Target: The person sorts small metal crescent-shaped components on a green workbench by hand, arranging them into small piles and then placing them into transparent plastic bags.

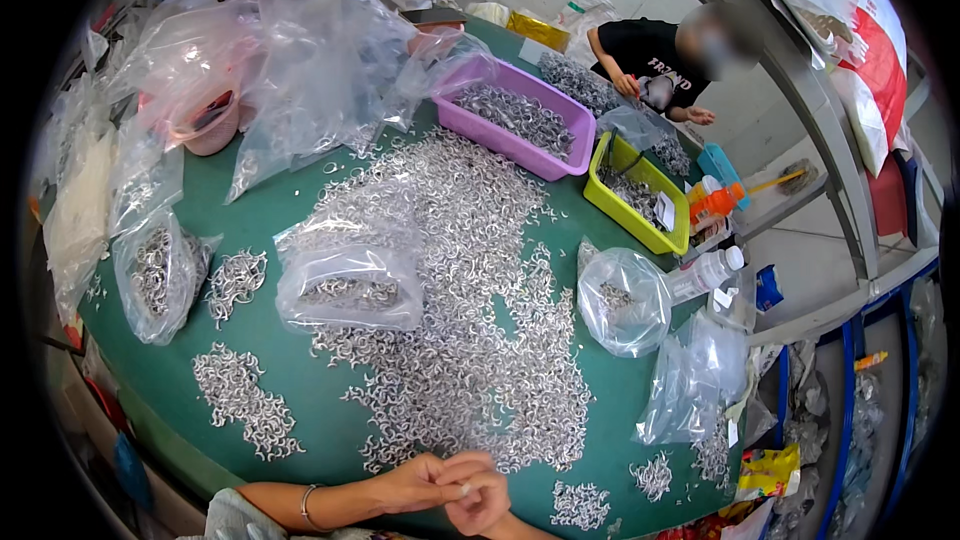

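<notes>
Spillover worries me: left hand (412, 484) and right hand (480, 502), both curled, any hold indiscernible, could sweep metal pieces (470, 360) into the small pile (580, 506).

Metal pieces (450, 380): small, silvery, curved like open rings
Pose: loose, jumbled before me
Place: frame centre to lower centre

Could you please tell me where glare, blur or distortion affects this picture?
In the head view: pale glare streaks the open clear bag lying among the metal pieces; the grey metal frame at right bows with the fisheye bend; black fills the corners; the co-worker's head is blurred; light looks fairly even over the green table.
</notes>
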Available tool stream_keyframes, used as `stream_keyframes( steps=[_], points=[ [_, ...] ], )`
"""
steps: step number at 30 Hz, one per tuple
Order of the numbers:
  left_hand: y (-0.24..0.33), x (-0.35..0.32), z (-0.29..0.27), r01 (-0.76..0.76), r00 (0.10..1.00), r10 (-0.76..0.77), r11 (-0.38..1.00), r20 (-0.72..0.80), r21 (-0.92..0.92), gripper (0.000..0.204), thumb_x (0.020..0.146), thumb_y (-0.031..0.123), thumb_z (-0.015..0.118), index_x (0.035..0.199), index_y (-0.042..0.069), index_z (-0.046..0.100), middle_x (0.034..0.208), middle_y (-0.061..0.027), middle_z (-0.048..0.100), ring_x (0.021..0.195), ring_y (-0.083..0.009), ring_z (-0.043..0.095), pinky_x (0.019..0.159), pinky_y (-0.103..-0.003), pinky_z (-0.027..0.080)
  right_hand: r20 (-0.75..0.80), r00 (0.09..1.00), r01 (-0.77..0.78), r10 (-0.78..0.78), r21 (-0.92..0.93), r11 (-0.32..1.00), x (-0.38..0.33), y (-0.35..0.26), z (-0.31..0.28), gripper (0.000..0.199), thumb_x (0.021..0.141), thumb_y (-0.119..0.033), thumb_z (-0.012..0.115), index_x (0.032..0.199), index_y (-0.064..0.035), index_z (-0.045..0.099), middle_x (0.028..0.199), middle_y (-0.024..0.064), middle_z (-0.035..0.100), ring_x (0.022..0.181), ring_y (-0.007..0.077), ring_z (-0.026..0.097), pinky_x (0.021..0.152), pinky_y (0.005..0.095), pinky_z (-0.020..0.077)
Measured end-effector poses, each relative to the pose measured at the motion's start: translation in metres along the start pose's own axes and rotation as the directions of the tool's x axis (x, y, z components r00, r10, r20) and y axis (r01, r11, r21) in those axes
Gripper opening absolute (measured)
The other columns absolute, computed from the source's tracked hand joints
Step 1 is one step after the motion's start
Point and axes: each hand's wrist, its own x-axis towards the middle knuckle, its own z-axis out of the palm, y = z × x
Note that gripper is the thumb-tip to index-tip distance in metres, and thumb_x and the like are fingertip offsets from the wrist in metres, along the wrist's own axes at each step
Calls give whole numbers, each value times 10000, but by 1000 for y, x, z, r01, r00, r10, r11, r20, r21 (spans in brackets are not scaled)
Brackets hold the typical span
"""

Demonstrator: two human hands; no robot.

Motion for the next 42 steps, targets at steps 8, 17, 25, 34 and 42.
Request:
stream_keyframes(
  steps=[8,17,25,34,42],
  points=[
    [12,-1,7,10,1000,-13,997,28,74,203,943,192,638,979,-1,689,820,-19,664,542,-6,464,444,-162,296,-36,999,20,-24,-105,994,9,-10,4,310,787,55,635,968,-47,405,901,169,642,897,315,601,783,399,490],
    [3,9,12,-171,985,171,977,12,125,230,943,148,628,1112,-7,640,1041,-72,647,914,-129,612,809,-272,499,-23,999,-25,22,-127,992,17,-20,-3,257,808,58,607,952,-49,423,938,182,635,894,313,592,796,409,478],
    [40,-8,36,-28,868,482,-195,121,980,576,824,207,715,1333,49,497,1374,-193,425,1284,-370,396,1028,-523,357,-37,965,-202,259,-733,649,40,-34,-34,200,799,-108,724,858,-45,543,1165,165,560,1144,362,508,961,481,359],
    [42,-10,28,189,906,414,-588,92,786,946,709,489,762,1429,27,359,1521,-243,220,1401,-498,164,1025,-718,216,242,933,39,267,-804,593,21,-35,-36,316,756,-175,779,872,-53,512,1256,175,499,1274,404,419,1025,524,305],
    [32,-21,10,186,940,340,-602,38,776,923,708,539,736,1455,136,373,1536,-197,233,1392,-490,194,996,-745,219,325,879,70,349,-812,580,0,-26,-30,488,801,-268,742,1153,-28,505,1349,177,442,1346,408,332,1079,577,233]
  ],
)
